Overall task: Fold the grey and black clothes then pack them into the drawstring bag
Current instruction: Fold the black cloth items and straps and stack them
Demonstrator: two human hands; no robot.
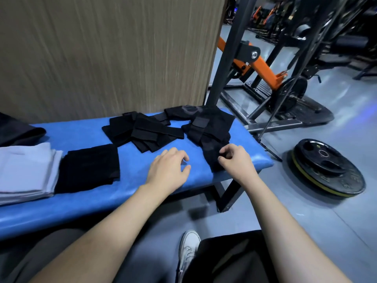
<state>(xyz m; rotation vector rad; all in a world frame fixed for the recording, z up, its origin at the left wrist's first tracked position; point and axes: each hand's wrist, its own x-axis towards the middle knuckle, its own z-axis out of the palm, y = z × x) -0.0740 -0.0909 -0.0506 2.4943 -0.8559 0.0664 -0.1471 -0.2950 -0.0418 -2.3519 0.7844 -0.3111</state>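
On the blue bench (126, 193) a folded grey cloth (26, 170) lies at the left with a folded black cloth (89, 166) beside it. Black strapped pieces (142, 131) lie spread at the back. A black fabric bundle (210, 129) sits at the bench's right end. My right hand (234, 160) pinches that bundle's near edge with curled fingers. My left hand (169, 168) hovers just over the bare bench to its left, fingers loosely curled and holding nothing. I cannot tell which dark piece is the drawstring bag.
Another dark item (18, 131) lies at the far left of the bench. A wood-grain panel (102, 54) rises behind. A black weight plate (328, 168) lies on the floor to the right, near a black and orange gym machine (265, 64). My white shoe (189, 246) is below.
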